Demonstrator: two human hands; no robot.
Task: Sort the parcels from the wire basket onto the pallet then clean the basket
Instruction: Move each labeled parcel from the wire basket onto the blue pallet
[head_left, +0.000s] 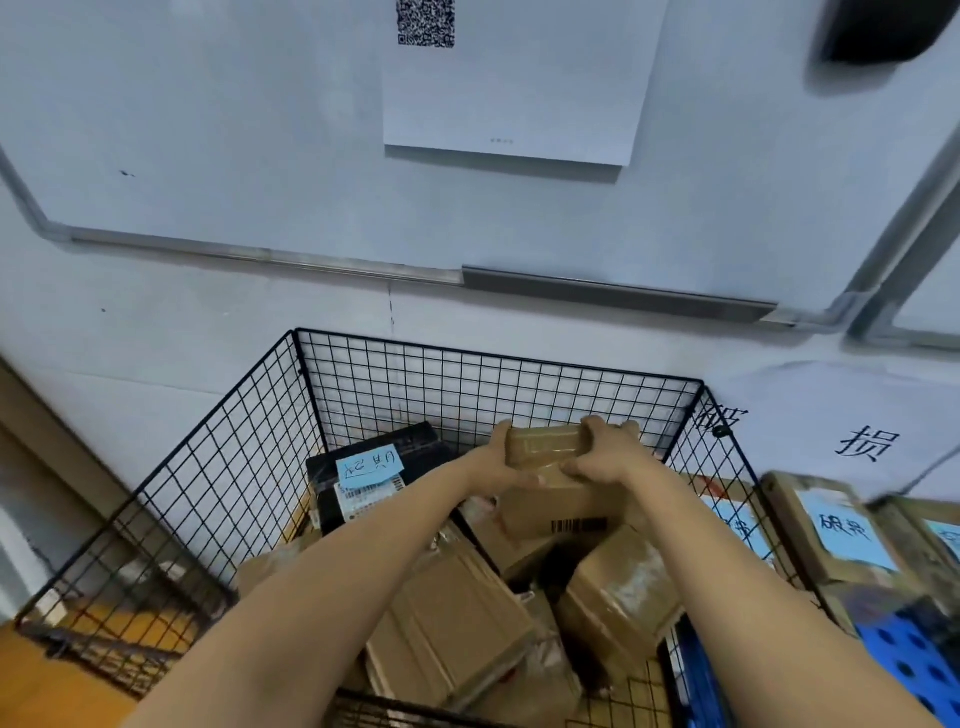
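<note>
The small brown parcel (545, 448), glossy with clear tape, was held above the heaped boxes (457, 613) inside the wire basket (244, 467), near its far wall. The left hand (498, 467) and right hand (605, 460) each gripped one end. Space stood open above the rim, while labelled cartons (831, 525) crowded just outside the right wall.
</note>
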